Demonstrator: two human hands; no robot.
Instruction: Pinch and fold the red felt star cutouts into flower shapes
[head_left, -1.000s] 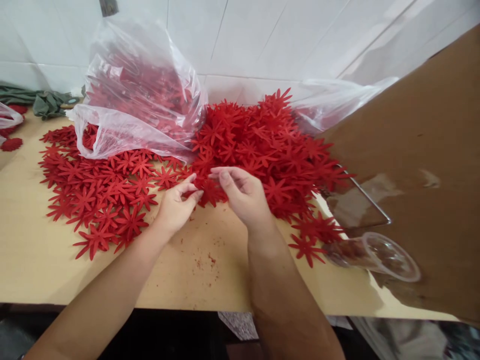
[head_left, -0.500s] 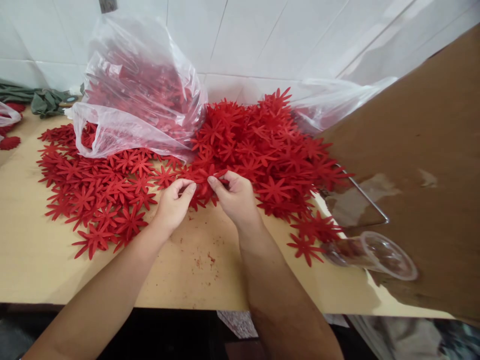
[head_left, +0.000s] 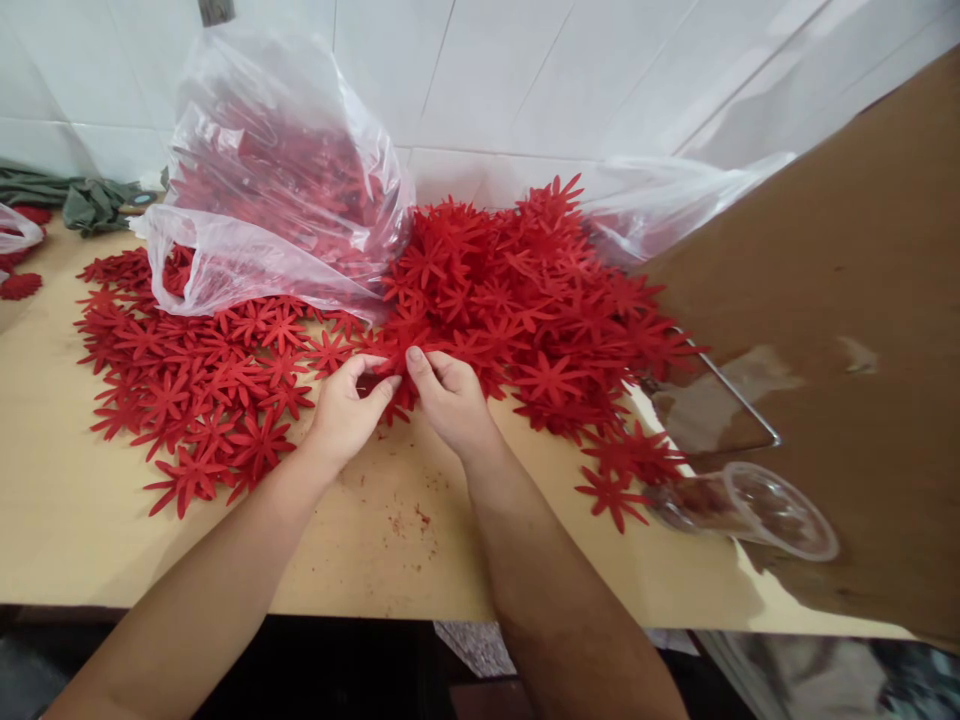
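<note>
Closer to the left hand [head_left: 349, 408] than half a second ago, the right hand [head_left: 454, 402] has shifted toward the left of the frame; the left hand has barely moved. Between them, at the centre of the frame, is a red, flower-shaped piece [head_left: 399, 362] with narrow petals. On the right, the grip is closed, its thumb pressed on that piece and its fingers curled behind. On the left, thumb and forefinger nearly meet at the piece's near side; I cannot tell whether they pinch it.

Just behind the hands, from the centre to right of centre, rises a heap of similar red pieces [head_left: 495, 280]. Left of centre, a flatter spread of red pieces [head_left: 202, 395] covers part of the pale wooden worktop [head_left: 360, 585]. Above it, a translucent white plastic bag [head_left: 292, 170] with red contents stands near the white tiled wall [head_left: 480, 80]. At the right, a clear plastic cup [head_left: 750, 510] sits before a large brown board [head_left: 847, 260].
</note>
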